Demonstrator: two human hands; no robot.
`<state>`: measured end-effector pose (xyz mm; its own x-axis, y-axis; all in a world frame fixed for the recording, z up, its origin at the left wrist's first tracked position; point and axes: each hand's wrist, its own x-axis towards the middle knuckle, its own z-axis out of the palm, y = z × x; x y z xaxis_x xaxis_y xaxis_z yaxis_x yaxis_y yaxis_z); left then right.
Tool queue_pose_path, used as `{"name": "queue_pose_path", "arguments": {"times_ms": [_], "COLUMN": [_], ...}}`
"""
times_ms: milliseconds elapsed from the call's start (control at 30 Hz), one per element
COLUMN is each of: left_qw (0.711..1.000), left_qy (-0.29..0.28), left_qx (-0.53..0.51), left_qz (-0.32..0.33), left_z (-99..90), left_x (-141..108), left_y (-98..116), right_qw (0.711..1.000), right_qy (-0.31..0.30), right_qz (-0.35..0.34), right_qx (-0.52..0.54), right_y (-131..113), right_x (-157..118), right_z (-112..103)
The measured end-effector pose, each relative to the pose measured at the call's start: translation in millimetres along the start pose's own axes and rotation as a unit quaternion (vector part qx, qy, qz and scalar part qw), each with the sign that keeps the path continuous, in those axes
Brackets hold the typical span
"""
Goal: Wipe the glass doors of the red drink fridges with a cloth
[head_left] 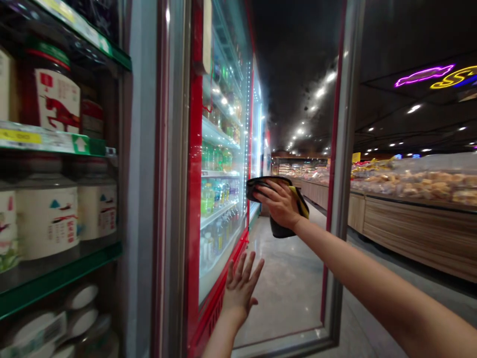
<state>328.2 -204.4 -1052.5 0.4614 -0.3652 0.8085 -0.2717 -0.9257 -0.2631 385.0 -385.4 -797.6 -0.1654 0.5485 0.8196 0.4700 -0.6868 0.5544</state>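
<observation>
An open glass door (339,199) with a metal frame stands in front of me. My right hand (279,201) presses a dark cloth with a yellow edge (283,230) toward the glass, its fingers laid over the cloth. Lower and to the left, my left hand (241,286) is raised with its fingers spread and nothing in it, close to the door pane. Whether its palm touches the glass I cannot tell.
Shelves with green edges (63,276) hold labelled jars (48,219) at the left. A red-framed drinks cooler (194,199) stands beyond the door. On the right is a wood-panelled display counter (417,233) with packaged goods.
</observation>
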Motion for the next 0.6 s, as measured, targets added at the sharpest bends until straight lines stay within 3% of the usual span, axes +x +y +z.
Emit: {"name": "queue_pose_path", "arguments": {"times_ms": [100, 200, 333, 433, 500, 600], "left_qw": [1.000, 1.000, 1.000, 1.000, 0.999, 0.997], "left_qy": [0.002, 0.001, -0.003, -0.009, -0.019, -0.058], "left_qx": [-0.005, -0.009, -0.015, -0.019, -0.028, -0.058], "left_qz": [0.003, 0.009, 0.016, 0.010, 0.002, -0.012], "left_z": [-0.6, -4.9, -9.5, -9.3, -7.3, -1.8], "left_x": [-1.9, -3.9, -5.7, -7.0, -8.2, -9.6], "left_y": [1.0, 0.5, 0.8, 3.3, 5.8, 9.1], "right_qw": [0.994, 0.986, 0.999, 0.997, 0.997, 1.000], "right_qy": [0.038, 0.048, -0.017, -0.051, -0.043, -0.009], "right_qz": [0.102, 0.152, 0.041, -0.059, -0.063, 0.018], "right_qx": [-0.029, -0.041, -0.007, 0.018, 0.023, 0.010], "right_y": [8.5, -9.8, -39.0, -35.4, -30.3, -43.7], "right_x": [12.6, 47.2, 54.7, 37.5, 36.7, 57.1], "right_z": [-1.6, 10.8, 23.4, 20.0, 17.6, 22.2]}}
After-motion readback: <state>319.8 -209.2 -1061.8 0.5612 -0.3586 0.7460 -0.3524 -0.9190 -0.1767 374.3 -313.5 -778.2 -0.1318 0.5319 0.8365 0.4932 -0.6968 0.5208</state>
